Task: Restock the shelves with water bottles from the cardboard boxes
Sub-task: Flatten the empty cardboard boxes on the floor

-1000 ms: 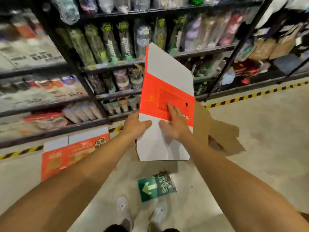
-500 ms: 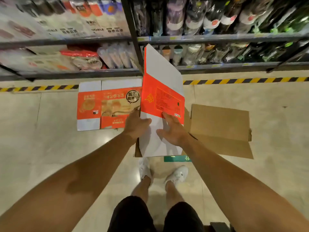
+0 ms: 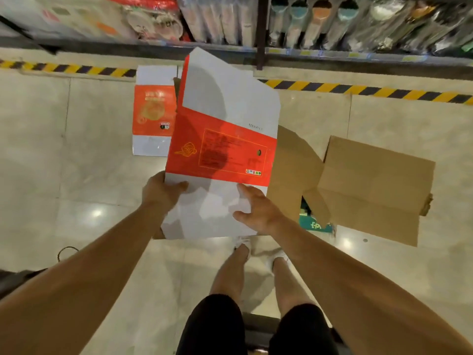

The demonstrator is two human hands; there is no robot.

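Observation:
I hold a flattened red-and-white cardboard box (image 3: 225, 139) in front of me, tilted over the floor. My left hand (image 3: 160, 192) grips its lower left edge, thumb on top. My right hand (image 3: 256, 208) grips the lower right part of the white flap. A second flattened red-and-white box (image 3: 151, 119) lies on the floor behind it. A brown flattened cardboard box (image 3: 371, 185) lies on the floor to the right. Wrapped bottles (image 3: 320, 21) stand on the bottom shelf at the top of the view.
A black shelf rail (image 3: 358, 62) runs along the top, with a black upright (image 3: 261, 32) in the middle. Yellow-black hazard tape (image 3: 358, 90) marks the floor before it. A green floor sticker (image 3: 316, 224) peeks from under the brown cardboard. My feet (image 3: 256, 249) stand below the box.
The view has tipped further down toward the floor. The held box has tilted flatter and lower, and my right hand has slid from the red panel down to the white flap.

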